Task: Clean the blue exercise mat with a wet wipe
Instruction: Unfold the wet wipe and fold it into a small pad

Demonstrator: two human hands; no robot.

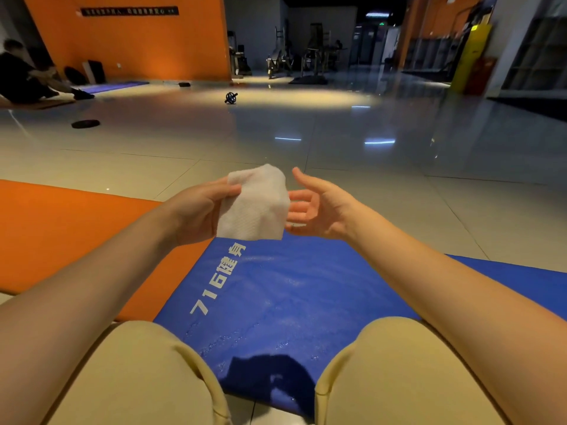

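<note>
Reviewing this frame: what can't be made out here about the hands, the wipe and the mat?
- Left hand: the fingertips pinching the wet wipe sit behind the sheet, head view.
- Right hand: its fingertips reach behind the wipe's edge, so whether they touch it is unclear.
- Blue exercise mat: its near end is covered by the knees and its right side runs out of frame.
- Wipe wetness or dirt: not discernible.
- Sign on the orange wall: too blurred to read.

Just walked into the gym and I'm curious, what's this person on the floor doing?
A person kneels at the end of a blue exercise mat, holding a white wet wipe up in the left hand. The right hand is open beside it, empty. The wipe is above the mat, not touching it. An orange mat lies alongside.
</note>
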